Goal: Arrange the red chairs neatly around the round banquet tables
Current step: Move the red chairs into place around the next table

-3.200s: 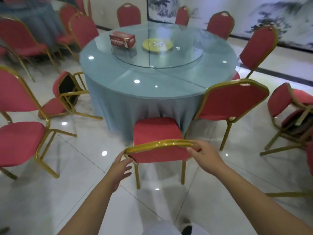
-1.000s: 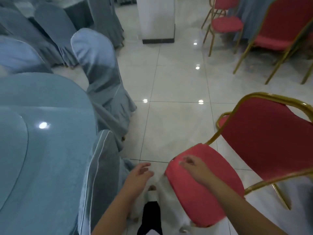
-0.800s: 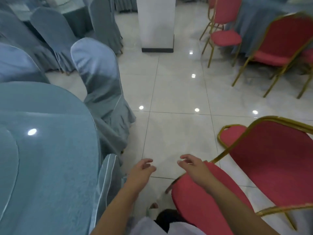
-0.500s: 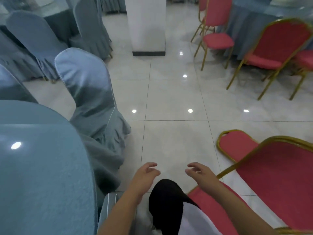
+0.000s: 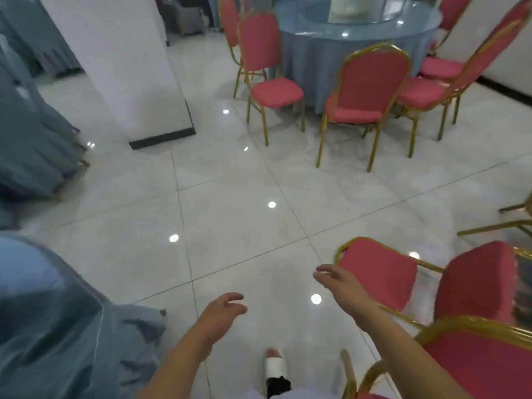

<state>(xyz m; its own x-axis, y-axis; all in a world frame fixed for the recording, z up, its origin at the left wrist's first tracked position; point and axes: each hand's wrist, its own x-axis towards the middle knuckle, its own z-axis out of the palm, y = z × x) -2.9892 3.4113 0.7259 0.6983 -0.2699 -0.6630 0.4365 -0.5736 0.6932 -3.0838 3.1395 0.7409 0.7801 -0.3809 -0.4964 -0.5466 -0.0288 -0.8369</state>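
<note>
Six red chairs show at least in part: four around the far round bench [image 5: 359, 27], at [image 5: 270, 67], [image 5: 365, 90], [image 5: 431, 87] and [image 5: 452, 18], and two near the right edge, at [image 5: 383, 277] and [image 5: 483, 361]. One white pillar [image 5: 115, 67] stands on the floor. Two hands show, left [image 5: 221, 312] and right [image 5: 339, 283].

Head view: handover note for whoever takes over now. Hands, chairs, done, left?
Left hand: open, holds nothing, over bare floor.
Right hand: open, no grip, reaching beside the near red chair.
That chair and another at bottom right stand loose, at no table in view.
Far round table: red chairs around it, unevenly angled, some turned away.
Done: cannot tell.
Left: place the near chairs, straighten the far ones.
</note>
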